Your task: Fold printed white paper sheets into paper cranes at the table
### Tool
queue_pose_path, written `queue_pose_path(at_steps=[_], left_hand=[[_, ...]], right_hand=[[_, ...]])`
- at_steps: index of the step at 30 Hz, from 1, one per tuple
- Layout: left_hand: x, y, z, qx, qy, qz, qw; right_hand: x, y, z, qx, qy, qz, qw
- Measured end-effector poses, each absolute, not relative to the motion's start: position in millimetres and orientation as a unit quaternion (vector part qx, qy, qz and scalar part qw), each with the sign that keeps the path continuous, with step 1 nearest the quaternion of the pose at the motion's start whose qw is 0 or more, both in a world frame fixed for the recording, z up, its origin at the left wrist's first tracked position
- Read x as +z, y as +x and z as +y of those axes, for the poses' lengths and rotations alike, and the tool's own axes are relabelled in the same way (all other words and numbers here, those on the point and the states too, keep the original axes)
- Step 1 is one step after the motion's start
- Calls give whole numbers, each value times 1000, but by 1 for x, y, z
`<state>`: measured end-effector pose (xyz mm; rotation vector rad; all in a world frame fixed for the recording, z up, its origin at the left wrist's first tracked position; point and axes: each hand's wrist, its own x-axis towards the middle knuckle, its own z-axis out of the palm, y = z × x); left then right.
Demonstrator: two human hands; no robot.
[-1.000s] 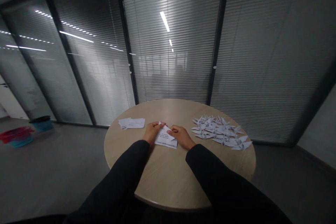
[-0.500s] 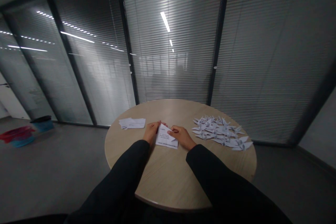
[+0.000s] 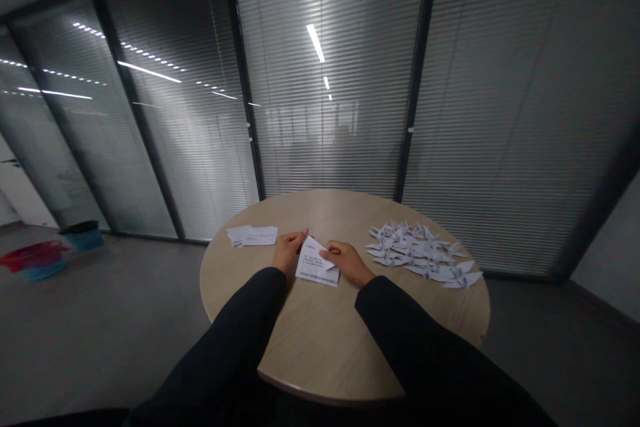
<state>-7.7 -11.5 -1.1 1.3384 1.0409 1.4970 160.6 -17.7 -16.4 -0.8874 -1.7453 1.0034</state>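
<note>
Folded printed paper sheet (image 3: 314,268) is held on the round wooden counter (image 3: 320,347), between both hands. Right hand (image 3: 347,263): grip clenched on the sheet's folded flap. Left hand (image 3: 287,250) is set at its left edge, grip state unclear. Paper cranes (image 3: 420,253) are piled to the right, paper slips (image 3: 253,235) stacked to the left.

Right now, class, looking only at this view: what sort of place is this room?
Probably an office meeting room: a round wooden table stands before glass walls fitted with slatted blinds, on a plain grey floor.
</note>
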Motion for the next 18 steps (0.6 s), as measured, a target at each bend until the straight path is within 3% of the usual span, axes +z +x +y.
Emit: queue_pose_path(at_steps=[6, 18], left_hand=[[1, -4, -17, 626, 503, 437, 405], [-2, 0, -18, 549, 509, 427, 507]], right_hand=[[-10, 159, -21, 440, -348, -697, 446], [-15, 159, -18, 467, -346, -675, 454]])
